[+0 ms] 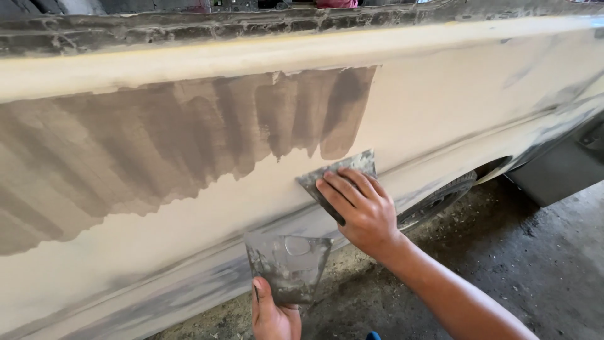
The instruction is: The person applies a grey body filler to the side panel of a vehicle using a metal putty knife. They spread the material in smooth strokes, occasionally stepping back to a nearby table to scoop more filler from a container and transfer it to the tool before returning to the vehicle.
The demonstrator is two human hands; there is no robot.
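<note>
At 6 o'clock, the left hand (275, 315) grips a gray board (289, 267). Further up, the right hand (360, 211) presses a scraper (340, 173) flat on the car side (440, 107). Wet putty (189, 138) sits at 10 o'clock. Tilting the scraper might scratch lines.

A car body workshop: a sanded, primer-coated car panel (440, 101) smeared with grey filler (189, 138), a wheel (440, 198), and a dusty concrete floor (535, 252).

two spreader blades (340, 176), two hands (362, 211), one car panel (440, 107), one tyre (440, 198)
</note>
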